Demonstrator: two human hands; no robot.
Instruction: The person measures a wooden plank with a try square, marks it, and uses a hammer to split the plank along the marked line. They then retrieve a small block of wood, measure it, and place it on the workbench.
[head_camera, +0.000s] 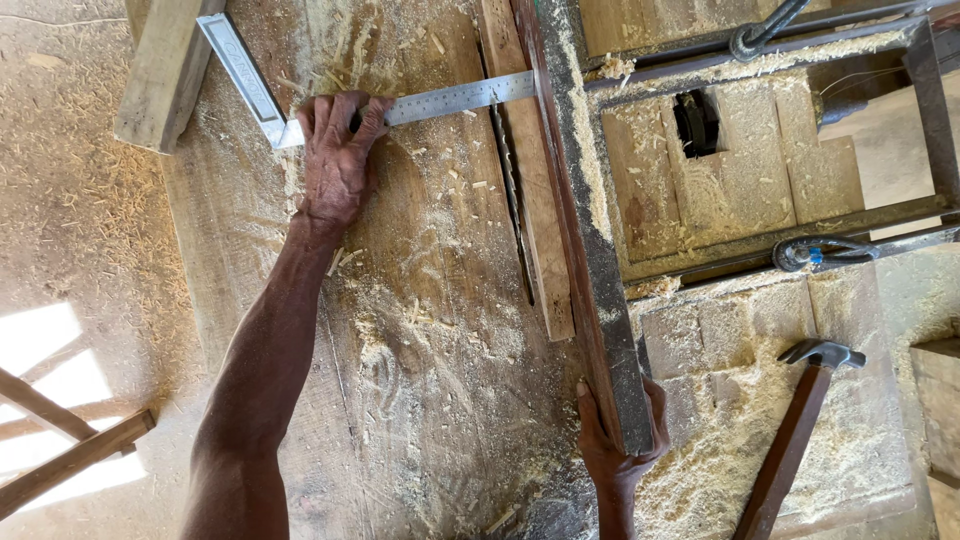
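Note:
My left hand (338, 160) presses down on a metal try square (455, 99) lying flat on the sawdust-covered wooden saw table (420, 420). The square's steel blade runs right to a long dark wooden fence board (580, 210). Its stock (240, 70) angles up to the left. My right hand (615, 440) grips the near end of that fence board. A circular saw blade (512, 200) stands in its slot just left of a lighter wooden strip (530, 180), between the two hands.
A claw hammer (800, 420) with a brown handle lies at the lower right on sawdust. Metal clamps (820, 252) and a dark metal frame (930, 110) sit at the right. A loose wood block (165, 70) rests at the top left. Wooden legs (70, 450) show lower left.

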